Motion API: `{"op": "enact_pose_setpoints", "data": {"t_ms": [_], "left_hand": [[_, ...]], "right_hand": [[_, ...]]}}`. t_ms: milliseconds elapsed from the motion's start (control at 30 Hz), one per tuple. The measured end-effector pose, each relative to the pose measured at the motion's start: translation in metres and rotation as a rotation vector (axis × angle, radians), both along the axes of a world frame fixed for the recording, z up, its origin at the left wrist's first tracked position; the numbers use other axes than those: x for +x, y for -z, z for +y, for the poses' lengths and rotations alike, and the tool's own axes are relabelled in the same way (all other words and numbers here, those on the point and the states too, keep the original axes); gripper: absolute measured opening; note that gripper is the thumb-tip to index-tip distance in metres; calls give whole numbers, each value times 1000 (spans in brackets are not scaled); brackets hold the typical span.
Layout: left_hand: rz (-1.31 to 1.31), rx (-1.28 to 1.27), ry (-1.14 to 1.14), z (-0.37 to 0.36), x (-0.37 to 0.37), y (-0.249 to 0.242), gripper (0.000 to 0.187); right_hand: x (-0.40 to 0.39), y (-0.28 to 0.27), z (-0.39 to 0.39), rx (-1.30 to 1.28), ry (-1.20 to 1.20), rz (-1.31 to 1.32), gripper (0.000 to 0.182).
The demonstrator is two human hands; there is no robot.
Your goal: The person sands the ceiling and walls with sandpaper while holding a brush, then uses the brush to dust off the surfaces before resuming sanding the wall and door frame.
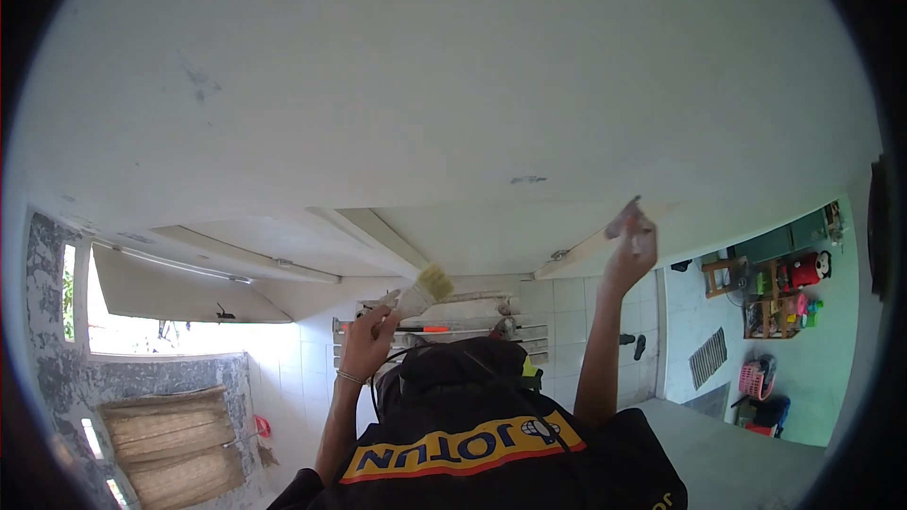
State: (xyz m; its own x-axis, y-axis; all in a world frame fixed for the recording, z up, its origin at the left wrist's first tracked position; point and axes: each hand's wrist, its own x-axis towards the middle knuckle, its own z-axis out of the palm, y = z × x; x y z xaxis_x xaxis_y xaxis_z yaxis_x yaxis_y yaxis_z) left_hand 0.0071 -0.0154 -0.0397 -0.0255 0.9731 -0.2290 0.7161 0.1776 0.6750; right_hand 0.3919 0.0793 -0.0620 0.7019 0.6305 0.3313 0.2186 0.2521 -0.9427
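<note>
**Scraper up at the wall, brush held low**

I have the right hand (641, 250) raised with its fingers closed around what looks like a small scraper (624, 219), the dark tip angled up at the pale wall (453, 94). Whether that tip actually touches the surface I cannot tell from here. The left hand (367, 342) is lower and nearer the body, gripping a wide brush (435, 281) by its handle, yellowish bristles pointing up and away from the black shirt (453, 416). The bristles look clear of the wall to me, with the two tools well apart.

My read is that surface preparation is in hand, with the scraper leading and the brush waiting its turn. A dark mark (527, 179) sits on the wall to the left of the scraper, and a fainter scuff (200, 80) lies farther left and higher.

As I judge it, the next move calls for a flat blade and light, even pressure from the right, while the left keeps those bristles out of the stroke's path.
</note>
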Motion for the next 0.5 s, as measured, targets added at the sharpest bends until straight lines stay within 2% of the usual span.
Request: {"op": "enact_pose_setpoints", "data": {"t_ms": [67, 100, 167, 400, 500], "left_hand": [[-97, 54, -88, -6, -6, 6, 23], [-67, 83, -87, -8, -14, 13, 24], [-32, 34, -98, -10, -21, 9, 24], [35, -31, -138, -16, -32, 7, 27], [18, -50, -163, -26, -44, 11, 29]], "right_hand": [[9, -14, 8, 88, 275, -159, 12], [16, -15, 14, 84, 269, -154, 12], [32, -15, 25, 110, 404, -209, 14], [58, -22, 62, 303, 604, -338, 12], [45, -18, 75, 329, 596, -328, 9]]}}
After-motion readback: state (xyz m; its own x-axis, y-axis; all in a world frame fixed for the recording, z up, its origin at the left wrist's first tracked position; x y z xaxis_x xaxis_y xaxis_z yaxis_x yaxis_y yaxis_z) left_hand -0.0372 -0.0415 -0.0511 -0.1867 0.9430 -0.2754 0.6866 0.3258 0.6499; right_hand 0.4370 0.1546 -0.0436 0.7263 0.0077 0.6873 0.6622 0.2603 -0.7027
